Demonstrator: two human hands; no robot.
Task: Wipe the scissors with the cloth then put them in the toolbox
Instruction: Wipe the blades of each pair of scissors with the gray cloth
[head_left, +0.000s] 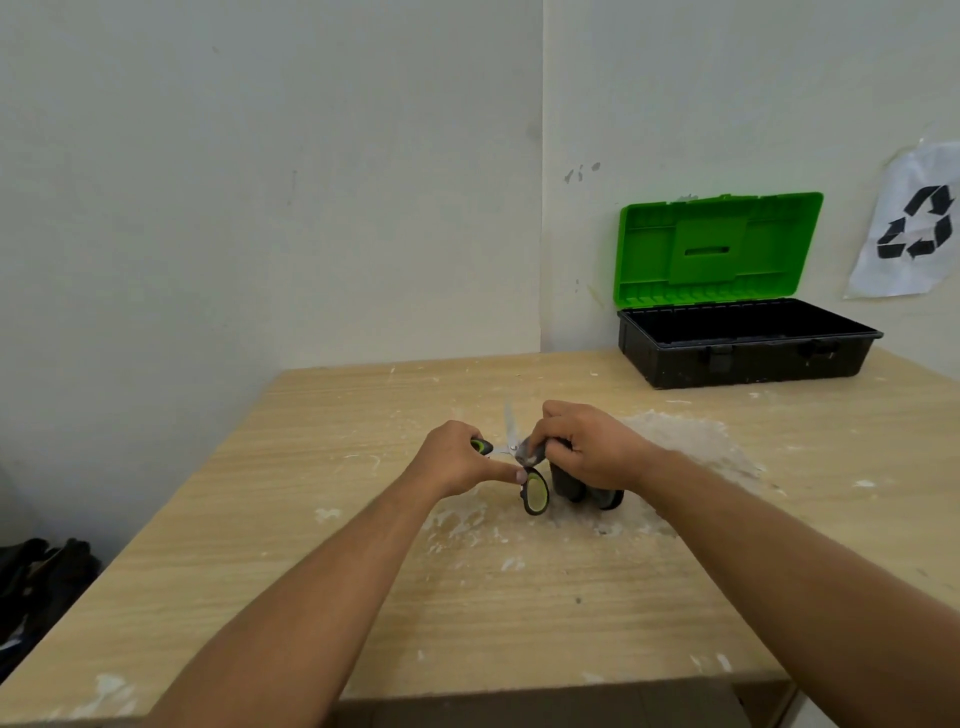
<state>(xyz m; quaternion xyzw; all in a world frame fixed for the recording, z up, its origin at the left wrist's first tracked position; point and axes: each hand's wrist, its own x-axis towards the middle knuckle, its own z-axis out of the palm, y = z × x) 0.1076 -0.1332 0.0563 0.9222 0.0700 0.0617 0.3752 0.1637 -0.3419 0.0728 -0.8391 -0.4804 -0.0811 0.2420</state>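
table (519, 597) edge near, toolbox (748, 358) rearward

A workshop corner: plaster-spattered wooden table (363, 597), open toolbox (743, 343).

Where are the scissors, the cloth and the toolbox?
scissors (536, 492), head view, on the lower handle loop.
cloth (532, 451), head view, on the grey bunch at the blades.
toolbox (748, 358), head view, on the black front wall.

Both bare forearms reach forward, the left grip (457, 460) and right grip (589, 447) curled closed, nearly touching.
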